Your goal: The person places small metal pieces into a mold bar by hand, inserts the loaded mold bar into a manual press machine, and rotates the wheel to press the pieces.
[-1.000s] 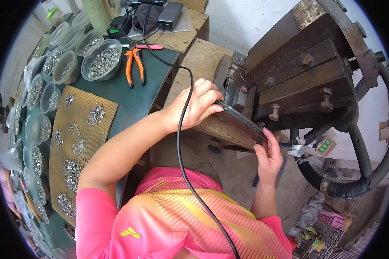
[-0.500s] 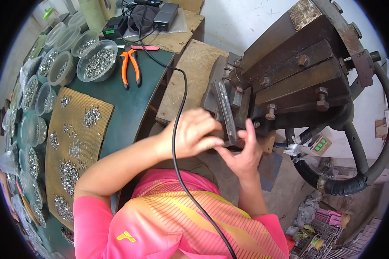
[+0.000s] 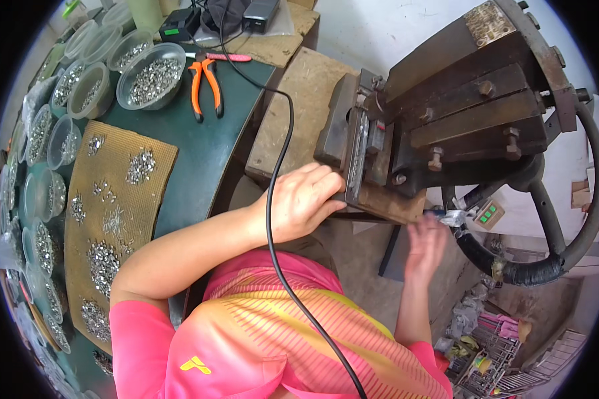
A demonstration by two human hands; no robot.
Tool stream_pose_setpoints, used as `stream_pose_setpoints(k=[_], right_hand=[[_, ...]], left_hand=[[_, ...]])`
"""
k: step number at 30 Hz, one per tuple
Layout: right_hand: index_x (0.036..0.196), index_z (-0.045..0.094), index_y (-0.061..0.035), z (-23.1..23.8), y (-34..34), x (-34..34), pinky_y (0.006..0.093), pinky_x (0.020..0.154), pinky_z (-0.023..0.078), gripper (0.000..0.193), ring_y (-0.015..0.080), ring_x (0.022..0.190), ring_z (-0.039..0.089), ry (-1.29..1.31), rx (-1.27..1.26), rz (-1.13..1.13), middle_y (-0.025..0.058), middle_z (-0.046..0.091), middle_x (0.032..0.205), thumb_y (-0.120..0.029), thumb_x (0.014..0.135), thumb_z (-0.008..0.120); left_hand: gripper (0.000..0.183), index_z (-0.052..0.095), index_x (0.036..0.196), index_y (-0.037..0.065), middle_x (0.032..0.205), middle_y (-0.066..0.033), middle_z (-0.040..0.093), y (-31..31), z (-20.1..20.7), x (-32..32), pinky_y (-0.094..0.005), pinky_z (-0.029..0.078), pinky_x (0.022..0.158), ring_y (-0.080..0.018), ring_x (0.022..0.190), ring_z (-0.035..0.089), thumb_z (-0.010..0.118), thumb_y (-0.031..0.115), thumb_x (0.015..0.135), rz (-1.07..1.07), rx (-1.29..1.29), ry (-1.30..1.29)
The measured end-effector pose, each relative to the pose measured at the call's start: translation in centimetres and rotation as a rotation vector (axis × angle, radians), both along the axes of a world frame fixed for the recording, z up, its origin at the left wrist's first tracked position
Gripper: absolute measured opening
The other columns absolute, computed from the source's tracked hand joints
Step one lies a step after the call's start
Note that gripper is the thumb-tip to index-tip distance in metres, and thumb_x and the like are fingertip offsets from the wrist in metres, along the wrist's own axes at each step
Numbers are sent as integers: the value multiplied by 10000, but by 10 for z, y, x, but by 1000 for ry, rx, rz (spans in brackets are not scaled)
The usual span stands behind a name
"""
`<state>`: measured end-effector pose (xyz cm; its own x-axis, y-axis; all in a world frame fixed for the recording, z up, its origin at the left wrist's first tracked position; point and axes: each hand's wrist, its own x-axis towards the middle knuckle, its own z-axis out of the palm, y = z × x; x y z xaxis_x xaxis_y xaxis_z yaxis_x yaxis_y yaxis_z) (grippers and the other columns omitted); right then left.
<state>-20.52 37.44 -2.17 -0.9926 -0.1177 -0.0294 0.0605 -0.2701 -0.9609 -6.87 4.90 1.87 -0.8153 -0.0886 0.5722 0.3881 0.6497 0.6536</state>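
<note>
Green-topped desk (image 3: 199, 143) at the person's left, carrying clear bowls of small metal parts (image 3: 150, 74), a brown perforated board (image 3: 116, 219) strewn with little heaps of the same parts, and orange-handled pliers (image 3: 205, 83); beyond its edge a heavy dark press (image 3: 459, 113) with a large handwheel (image 3: 566, 219) is mounted behind a worn wooden block (image 3: 306, 110). A black cable (image 3: 279, 199) is seen crossing the left forearm.

The step in hand is judged to be the seating of a long dark die bar (image 3: 354, 159) in the front of the press. The bar stands nearly on end against the press face, its lower end at the wooden ledge (image 3: 389, 206). The left hand (image 3: 299, 203) is laid against the bar's lower end, fingers curled and thumb forward; its grip appears closed about the bar's edge, though the contact is partly hidden by the knuckles. The right hand (image 3: 424, 241) is held below the ledge, blurred, fingers spread and loose, with nothing in its grip, near a small green-buttoned box (image 3: 489, 214).

The next move is judged to call for steady pressure from the left hand, the bar being kept square to the press face, and for fingers kept out from under the ram. The left forearm is extended forward and the right elbow is bent, the forearm raised steeply.
</note>
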Motion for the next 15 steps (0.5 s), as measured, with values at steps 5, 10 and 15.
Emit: stream_pose_setpoints(k=[5, 10, 15], right_hand=[[1548, 256, 20, 58, 3, -24, 516, 1108, 476, 664, 328, 1214, 599, 669, 42, -298, 227, 567, 1374, -99, 1009, 625], [1492, 358, 88, 67, 16, -37, 491, 984, 536, 567, 274, 917, 664, 600, 53, -289, 132, 645, 913, -29, 992, 599], [1397, 482, 94, 132, 43, -25, 457, 881, 557, 442, 192, 803, 585, 496, 281, -252, 66, 557, 812, -120, 1028, 598]], left_hand=[[312, 577, 1020, 33, 1098, -154, 599, -2, 1, 0, -453, 514, 851, -376, 1011, 610, 797, 82, 805, -16, -53, -2], [336, 569, 1045, 22, 1305, -250, 556, -2, -3, 0, -484, 502, 996, -447, 1193, 583, 799, 70, 805, 2, -65, 43], [345, 555, 1045, 3, 1397, -296, 527, -5, -8, -1, -497, 502, 1041, -479, 1259, 569, 795, 59, 804, 2, -98, 82]])
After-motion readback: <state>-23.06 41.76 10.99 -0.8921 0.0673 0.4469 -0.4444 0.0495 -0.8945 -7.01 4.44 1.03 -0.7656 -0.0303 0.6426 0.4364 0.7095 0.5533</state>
